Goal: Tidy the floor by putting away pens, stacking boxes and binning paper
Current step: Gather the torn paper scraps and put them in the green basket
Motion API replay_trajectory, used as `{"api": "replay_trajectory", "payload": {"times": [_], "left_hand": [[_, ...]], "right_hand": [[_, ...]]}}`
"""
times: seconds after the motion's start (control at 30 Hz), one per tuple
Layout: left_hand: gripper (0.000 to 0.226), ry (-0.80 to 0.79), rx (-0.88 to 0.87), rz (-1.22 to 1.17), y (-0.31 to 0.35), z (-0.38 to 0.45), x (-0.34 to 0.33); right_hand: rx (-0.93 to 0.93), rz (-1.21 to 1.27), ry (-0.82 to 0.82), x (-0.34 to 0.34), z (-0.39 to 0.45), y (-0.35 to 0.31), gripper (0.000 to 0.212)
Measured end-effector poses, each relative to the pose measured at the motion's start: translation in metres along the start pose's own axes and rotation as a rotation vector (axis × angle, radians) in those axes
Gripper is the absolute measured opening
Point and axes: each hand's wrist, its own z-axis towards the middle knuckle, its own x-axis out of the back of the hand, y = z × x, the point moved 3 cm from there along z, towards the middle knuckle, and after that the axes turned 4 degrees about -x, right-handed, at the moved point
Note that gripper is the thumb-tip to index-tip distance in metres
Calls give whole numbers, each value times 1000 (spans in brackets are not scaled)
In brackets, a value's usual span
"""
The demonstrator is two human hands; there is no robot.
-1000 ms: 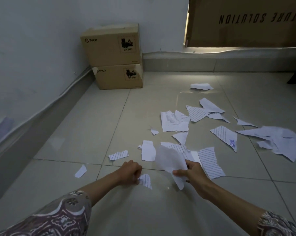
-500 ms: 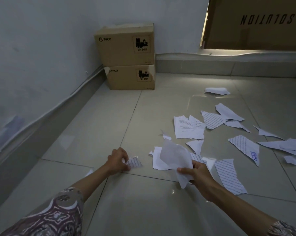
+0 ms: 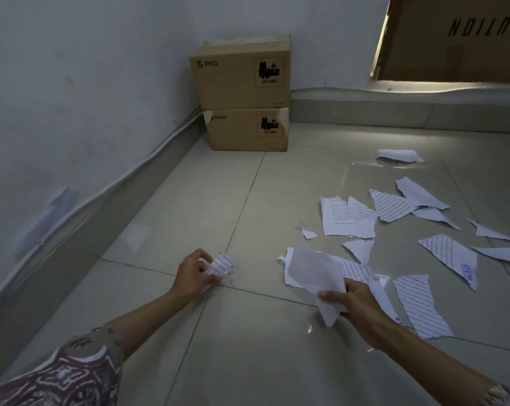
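A pale tiled floor [image 3: 218,200] meets a white wall on the left and a low ledge at the back, dimly lit. In the far corner two brown cardboard boxes are stacked, the upper box [image 3: 240,74] resting squarely on the lower box [image 3: 246,128], both printed with "PICO" and a hazard label. Torn pieces of printed paper [image 3: 347,216] lie scattered over the tiles to the right, some overlapping, some apart. The left hand [image 3: 193,273] is low by a tile joint, its fingers curled around a crumpled scrap [image 3: 221,265] of lined paper. The right hand [image 3: 355,303] pinches a larger torn sheet [image 3: 312,272] between thumb and fingers, holding it up above the scraps beneath. Patterned sleeves [image 3: 63,376] show at the lower edge.
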Motion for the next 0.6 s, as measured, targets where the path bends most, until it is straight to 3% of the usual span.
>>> {"api": "replay_trajectory", "payload": {"times": [0.13, 0.23, 0.3, 0.4, 0.6], "left_hand": [[36, 69, 86, -15, -28, -20, 36], [25, 35, 178, -19, -47, -29, 45], [35, 10, 225, 27, -51, -33, 43], [48, 21, 206, 117, -47, -34, 37], [42, 11, 212, 197, -51, -28, 40]], "right_hand": [[-10, 4, -28, -11, 1, -1, 42], [-21, -9, -45, -19, 2, -2, 40], [-23, -24, -38, -23, 2, -2, 43], [-7, -32, -37, -26, 2, -4, 48], [-1, -42, -27, -22, 4, -4, 37]]}}
